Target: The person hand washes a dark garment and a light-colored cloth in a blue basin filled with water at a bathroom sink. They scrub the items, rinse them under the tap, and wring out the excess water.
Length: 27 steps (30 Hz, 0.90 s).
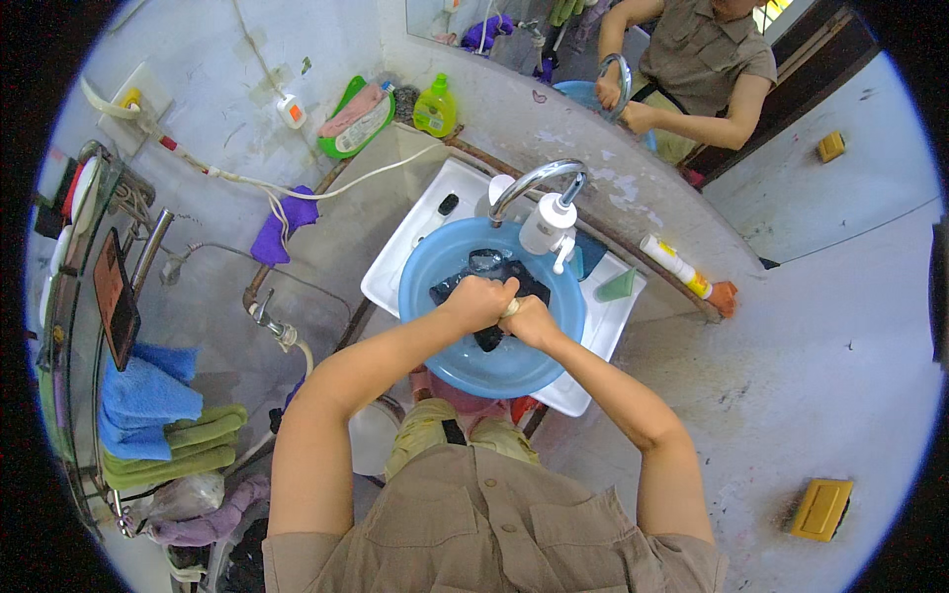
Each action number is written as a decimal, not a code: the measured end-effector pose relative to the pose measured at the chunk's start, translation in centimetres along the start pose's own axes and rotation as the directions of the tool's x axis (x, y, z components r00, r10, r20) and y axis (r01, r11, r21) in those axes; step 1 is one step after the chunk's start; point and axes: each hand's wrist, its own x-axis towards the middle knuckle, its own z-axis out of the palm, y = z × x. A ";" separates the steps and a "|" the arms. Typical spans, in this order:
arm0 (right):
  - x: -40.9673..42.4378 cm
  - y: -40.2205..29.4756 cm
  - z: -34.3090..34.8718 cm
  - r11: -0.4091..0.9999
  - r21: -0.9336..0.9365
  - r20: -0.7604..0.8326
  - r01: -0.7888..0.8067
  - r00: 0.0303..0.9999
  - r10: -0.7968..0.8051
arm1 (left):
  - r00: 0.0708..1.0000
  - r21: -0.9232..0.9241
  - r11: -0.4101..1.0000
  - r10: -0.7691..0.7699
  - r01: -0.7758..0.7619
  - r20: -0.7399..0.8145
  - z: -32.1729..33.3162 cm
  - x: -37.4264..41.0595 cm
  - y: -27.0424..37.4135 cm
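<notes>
My left hand [477, 302] and my right hand [532, 323] are curled into fists, pressed together above a light blue plastic basin [454, 370]. A small pale item [511, 307] shows between them, gripped by both; its kind is unclear, perhaps soap or a light cloth. Wet black cloth [530, 278] lies in the water behind and under my fists, and a dark piece of it shows below them. The basin sits on a white washbasin [389, 285]. A white tap with a curved chrome spout [545, 174] reaches over the basin's far rim.
A green cup [615, 286] and a dark brush [448, 204] rest on the washbasin. Behind stand a dish soap bottle [435, 111] and a green tray [356, 118]. A white tube [667, 256] lies right. Blue towels [144, 400] hang left. A mirror [511, 67] faces me.
</notes>
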 end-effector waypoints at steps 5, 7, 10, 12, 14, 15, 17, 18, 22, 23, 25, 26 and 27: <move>0.4 1.6 0.3 0.960 0.270 0.076 -0.077 0.995 0.058 | 0.998 -0.040 0.998 -0.050 0.052 0.048 0.3 0.0 0.4; 0.1 1.1 -0.2 0.942 0.330 0.098 -0.056 0.995 0.024 | 0.987 -0.076 0.984 -0.160 0.160 0.008 0.0 -0.3 0.9; -0.2 0.1 -2.5 0.902 0.341 0.352 -0.266 0.926 0.141 | 0.897 -0.216 0.871 -0.436 0.441 0.073 -1.3 -0.9 2.5; 0.7 5.2 -1.6 0.974 0.222 0.149 0.050 0.985 -0.084 | 0.735 -0.343 0.652 -0.628 0.676 0.255 -2.0 -0.8 3.6; 0.2 6.1 -1.2 0.856 -0.317 -0.082 0.409 0.887 -0.455 | 0.740 -0.558 0.572 -0.662 0.602 0.120 0.5 -2.5 3.6; -0.8 4.4 -1.6 0.937 0.046 -0.055 0.346 0.937 -0.344 | 0.727 -0.651 0.528 -0.685 0.545 0.053 1.3 -3.4 3.6; -2.6 1.9 -2.3 0.734 0.679 0.126 0.027 0.980 -0.152 | 0.675 -0.676 0.418 -0.721 0.607 0.160 1.2 -3.7 4.9; -2.4 2.1 -1.5 0.752 0.634 -0.004 0.181 0.973 -0.230 | 0.706 -0.702 0.443 -0.698 0.558 0.120 1.1 -3.9 5.7; -3.1 2.8 -1.0 0.801 0.502 -0.218 0.328 0.943 -0.250 | 0.688 -0.871 0.073 -0.648 0.485 0.329 0.1 -5.0 8.1; -3.4 2.8 -1.2 0.785 0.559 -0.179 0.266 0.963 -0.199 | 0.690 -0.904 -0.056 -0.627 0.423 0.362 -0.1 -5.3 8.6; -4.8 1.6 -2.1 0.741 0.660 -0.078 0.126 0.992 -0.099 | 0.654 -0.919 -0.127 -0.667 0.373 0.357 -0.9 -6.1 9.6; -5.0 2.0 -1.8 0.719 0.682 -0.059 0.135 0.990 -0.129 | 0.647 -0.927 -0.193 -0.670 0.322 0.364 -1.2 -6.5 9.8; -5.5 1.6 -1.5 0.709 0.688 -0.074 0.157 0.986 -0.146 | 0.644 -0.930 -0.255 -0.670 0.266 0.368 -1.7 -6.9 10.0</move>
